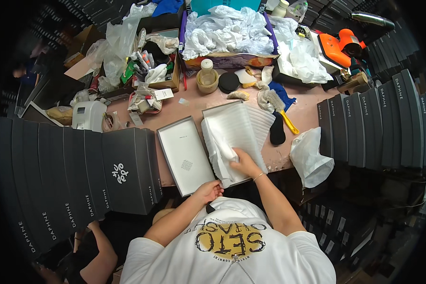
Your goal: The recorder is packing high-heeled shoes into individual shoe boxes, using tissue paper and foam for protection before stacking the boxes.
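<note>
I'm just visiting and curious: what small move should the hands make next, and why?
Perhaps fold the foam inward with the right hand: the foam spreads past the box's right side, and that hand, on the white wrap, is close by.

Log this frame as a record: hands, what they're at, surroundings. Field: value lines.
left hand: at near end of the wrapping; grip unclear
right hand: on white wrapping; grip unclear
box: grey rim, mostly covered by wrapping
shallow tray: pale inside, left of box
brush: yellow handle, right of box
table: pink
dark boxes: rows on both sides
</note>
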The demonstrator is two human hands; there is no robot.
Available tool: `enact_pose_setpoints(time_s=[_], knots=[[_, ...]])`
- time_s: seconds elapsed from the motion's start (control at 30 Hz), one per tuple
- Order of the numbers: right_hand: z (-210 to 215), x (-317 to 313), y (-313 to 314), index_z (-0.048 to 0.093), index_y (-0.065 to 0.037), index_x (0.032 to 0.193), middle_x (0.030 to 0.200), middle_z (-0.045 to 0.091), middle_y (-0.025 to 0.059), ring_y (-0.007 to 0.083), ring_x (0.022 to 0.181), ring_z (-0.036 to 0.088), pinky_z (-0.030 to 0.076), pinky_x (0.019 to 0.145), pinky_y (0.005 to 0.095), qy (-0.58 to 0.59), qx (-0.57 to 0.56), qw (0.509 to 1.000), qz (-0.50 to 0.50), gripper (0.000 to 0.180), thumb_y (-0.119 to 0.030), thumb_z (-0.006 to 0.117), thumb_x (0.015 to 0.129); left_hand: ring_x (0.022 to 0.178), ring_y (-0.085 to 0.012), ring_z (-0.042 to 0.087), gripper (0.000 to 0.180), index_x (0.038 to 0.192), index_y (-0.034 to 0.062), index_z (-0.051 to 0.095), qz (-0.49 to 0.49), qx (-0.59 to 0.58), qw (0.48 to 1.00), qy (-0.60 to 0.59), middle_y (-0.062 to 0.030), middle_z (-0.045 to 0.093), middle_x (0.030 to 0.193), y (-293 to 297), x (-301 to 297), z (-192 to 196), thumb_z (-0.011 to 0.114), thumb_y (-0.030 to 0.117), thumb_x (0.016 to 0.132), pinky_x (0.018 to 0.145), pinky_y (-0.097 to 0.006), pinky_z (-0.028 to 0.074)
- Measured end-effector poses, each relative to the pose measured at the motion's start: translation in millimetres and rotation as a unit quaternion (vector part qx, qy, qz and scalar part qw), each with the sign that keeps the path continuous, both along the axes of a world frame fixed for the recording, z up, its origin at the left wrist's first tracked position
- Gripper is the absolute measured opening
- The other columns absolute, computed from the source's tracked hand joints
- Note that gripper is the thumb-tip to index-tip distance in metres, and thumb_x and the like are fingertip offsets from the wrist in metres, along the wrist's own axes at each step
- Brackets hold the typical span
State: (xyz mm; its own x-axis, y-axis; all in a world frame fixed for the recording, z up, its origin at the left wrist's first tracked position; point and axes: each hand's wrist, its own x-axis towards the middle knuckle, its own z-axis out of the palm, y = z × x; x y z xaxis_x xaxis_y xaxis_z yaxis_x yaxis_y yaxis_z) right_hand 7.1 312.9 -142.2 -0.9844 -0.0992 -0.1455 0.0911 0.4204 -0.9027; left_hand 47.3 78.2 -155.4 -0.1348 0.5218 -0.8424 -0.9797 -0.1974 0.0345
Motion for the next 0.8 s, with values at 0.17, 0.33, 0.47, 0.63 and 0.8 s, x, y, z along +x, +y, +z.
enact_pose_setpoints(time_s=[0.17, 0.33, 0.47, 0.63, 0.8], knots=[[19.1, -1.0, 11.6, 0.053, 0.001, 0.124, 0.117, 0.06, 0.0123, 0.0223, 0.105, 0.057, 0.043, 0.093, 0.0329, -0.094, -0.105, 0.99, -0.018, 0.056, -0.009, 0.066, 0.071, 0.067, -0.0142, 0.056, 0.014, 0.083, 0.0047, 0.058, 0.08, -0.108, 0.919, 0.37, -0.0045, 0.061, 0.079, 13.9, -2.9, 78.7, 0.061, 0.017, 0.089, 0.059, -0.027, 0.045], [47.5, -2.6, 21.0, 0.052, -0.001, 0.126, 0.117, 0.06, 0.0059, 0.0129, 0.104, 0.056, 0.046, 0.09, 0.0287, -0.175, -0.292, 0.933, -0.118, 0.053, -0.006, 0.068, 0.076, 0.107, -0.0347, 0.051, 0.015, 0.082, 0.0047, 0.067, -0.103, -0.226, 0.477, 0.843, -0.0153, 0.059, 0.102, 47.8, -41.0, 144.9, 0.074, 0.013, 0.072, 0.097, -0.046, 0.037], [49.2, 4.9, 39.0, 0.051, 0.0, 0.125, 0.117, 0.06, 0.0066, 0.014, 0.106, 0.056, 0.046, 0.091, 0.0298, -0.152, -0.401, 0.884, -0.187, 0.045, -0.01, 0.065, 0.083, 0.133, -0.0394, 0.032, 0.019, 0.083, 0.0071, 0.069, -0.127, -0.161, 0.42, 0.884, -0.0194, 0.05, 0.126, 98.0, -47.5, 151.5, 0.075, 0.019, 0.07, 0.109, -0.056, 0.022], [57.7, 33.4, 88.3, 0.052, 0.0, 0.124, 0.117, 0.06, 0.0069, 0.0147, 0.106, 0.056, 0.045, 0.092, 0.0303, -0.128, -0.479, 0.82, -0.287, 0.041, -0.013, 0.062, 0.086, 0.136, -0.036, 0.029, 0.018, 0.074, 0.0058, 0.064, -0.067, -0.075, 0.427, 0.899, -0.0161, 0.048, 0.128, 146.2, -51.7, 152.8, 0.072, 0.022, 0.073, 0.111, -0.057, 0.017], [52.1, 35.2, 106.5, 0.053, 0.0, 0.122, 0.116, 0.06, 0.0072, 0.0153, 0.106, 0.056, 0.044, 0.094, 0.0307, -0.095, -0.5, 0.794, -0.332, 0.038, -0.015, 0.059, 0.088, 0.131, -0.0342, 0.038, 0.011, 0.08, 0.0036, 0.062, 0.024, -0.054, 0.525, 0.849, -0.0171, 0.048, 0.13, 138.1, -49.8, 158.2, 0.07, 0.009, 0.075, 0.107, -0.049, 0.031]])
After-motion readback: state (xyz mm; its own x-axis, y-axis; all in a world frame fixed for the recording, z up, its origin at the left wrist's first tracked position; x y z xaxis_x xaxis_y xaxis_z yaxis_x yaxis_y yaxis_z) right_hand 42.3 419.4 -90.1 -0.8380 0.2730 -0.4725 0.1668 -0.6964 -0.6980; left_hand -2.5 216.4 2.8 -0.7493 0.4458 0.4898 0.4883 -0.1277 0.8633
